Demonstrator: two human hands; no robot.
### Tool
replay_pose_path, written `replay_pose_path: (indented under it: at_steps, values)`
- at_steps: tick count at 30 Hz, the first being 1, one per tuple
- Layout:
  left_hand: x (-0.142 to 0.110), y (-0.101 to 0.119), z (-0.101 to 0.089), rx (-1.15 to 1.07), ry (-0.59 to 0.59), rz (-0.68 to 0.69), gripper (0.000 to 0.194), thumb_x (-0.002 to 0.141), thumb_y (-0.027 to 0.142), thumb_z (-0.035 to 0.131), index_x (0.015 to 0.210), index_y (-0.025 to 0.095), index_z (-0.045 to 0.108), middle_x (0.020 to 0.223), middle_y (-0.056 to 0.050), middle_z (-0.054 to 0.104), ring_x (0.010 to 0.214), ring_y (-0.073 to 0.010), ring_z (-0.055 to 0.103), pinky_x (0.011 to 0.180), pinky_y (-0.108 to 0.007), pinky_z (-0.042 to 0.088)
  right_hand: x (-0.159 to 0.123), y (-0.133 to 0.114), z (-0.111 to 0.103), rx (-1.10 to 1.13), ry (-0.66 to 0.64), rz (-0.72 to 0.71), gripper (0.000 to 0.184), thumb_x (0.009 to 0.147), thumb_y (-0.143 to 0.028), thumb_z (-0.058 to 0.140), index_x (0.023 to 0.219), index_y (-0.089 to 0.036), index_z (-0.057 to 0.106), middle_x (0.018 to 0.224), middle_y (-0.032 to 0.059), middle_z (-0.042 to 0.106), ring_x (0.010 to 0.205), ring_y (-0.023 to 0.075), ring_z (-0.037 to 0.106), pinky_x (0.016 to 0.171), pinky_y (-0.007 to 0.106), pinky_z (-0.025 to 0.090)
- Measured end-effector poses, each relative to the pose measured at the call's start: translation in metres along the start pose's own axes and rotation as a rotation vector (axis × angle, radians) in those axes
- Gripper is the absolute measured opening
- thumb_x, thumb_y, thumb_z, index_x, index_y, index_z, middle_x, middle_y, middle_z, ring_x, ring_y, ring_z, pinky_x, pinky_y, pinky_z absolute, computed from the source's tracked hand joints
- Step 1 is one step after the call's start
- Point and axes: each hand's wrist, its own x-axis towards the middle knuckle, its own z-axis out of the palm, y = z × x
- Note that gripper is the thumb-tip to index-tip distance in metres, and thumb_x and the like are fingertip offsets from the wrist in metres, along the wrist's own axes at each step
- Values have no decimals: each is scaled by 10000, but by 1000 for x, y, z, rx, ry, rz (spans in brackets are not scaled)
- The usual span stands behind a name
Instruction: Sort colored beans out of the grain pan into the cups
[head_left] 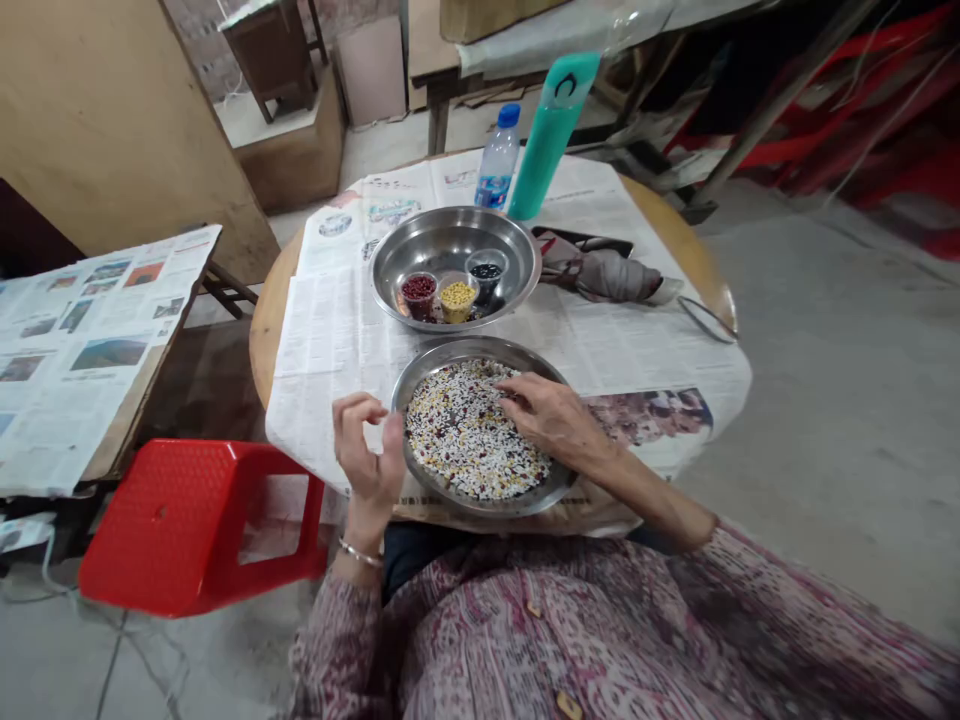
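A round metal bowl (570, 488) close to my body holds mixed white, yellow, dark red and black grains and beans (476, 430). My right hand (551, 415) reaches over its right side, fingers bent together with the tips at the grains; anything between them is too small to make out. At the bowl's left rim my left hand (367, 450) is raised, fingers loosely curled and thumb apart, and I see nothing in it. Behind, a second metal basin (457, 222) holds clear cups of red beans (418, 292), yellow beans (457, 298) and black beans (487, 272).
Newspaper (322, 330) covers the round table. A water bottle (499, 160) and a teal bottle (555, 135) stand behind the basin. A grey cloth bundle (607, 270) lies on the right. A red stool (161, 520) and a newspaper-covered bench (97, 350) are to the left.
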Motion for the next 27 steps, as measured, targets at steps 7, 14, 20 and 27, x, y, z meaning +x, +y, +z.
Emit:
replay_pose_path:
  at_steps: [7,14,20,27]
  values:
    - [-6,-64,13,198,-344,-266,170,942,340,586,1018,194,623,839,-7,612,702,-139,536,710,-277,453,-1,7,0,-79,-36,5,288,934,-238,509,1134,-161,702,1077,139,733,1005,275,694,930,432,555]
    - [6,-66,22,260,-477,-228,336,971,399,524,698,203,516,642,38,515,628,-122,463,658,-262,368,7,-18,19,-93,-87,-9,265,967,-282,525,1150,-174,683,1084,124,701,991,261,679,898,404,549]
    - [6,-68,23,245,-479,-251,377,960,393,521,641,203,452,599,52,458,596,-111,425,638,-256,335,-1,-50,23,132,-328,-269,183,993,-218,513,1071,-190,677,981,74,690,889,188,659,806,337,544]
    - [5,-68,24,212,-452,-259,368,955,374,524,640,205,437,601,49,472,592,-112,421,638,-263,332,7,-76,31,4,-404,-556,137,935,-163,562,991,-186,685,1104,104,675,1049,243,574,903,407,508]
